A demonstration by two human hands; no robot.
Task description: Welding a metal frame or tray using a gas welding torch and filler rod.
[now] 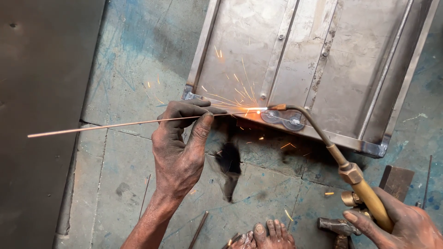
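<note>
Mid-braze: left hand [180,147] pinching filler rod [115,124], right hand [406,226] gripping torch [355,177]; near frame [295,60] seam seemingly unfinished rightward.

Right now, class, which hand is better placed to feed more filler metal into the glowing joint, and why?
The left hand. It already pinches the thin rod, whose tip meets the glowing spot on the metal frame. The right hand is occupied holding the brass torch.

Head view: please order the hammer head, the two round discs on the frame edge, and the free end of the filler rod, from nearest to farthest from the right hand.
From the right hand:
1. Hammer head, just to its left on the floor.
2. Two round discs, up and left, on the metal frame's near edge.
3. Free end of the filler rod, far left.
</note>
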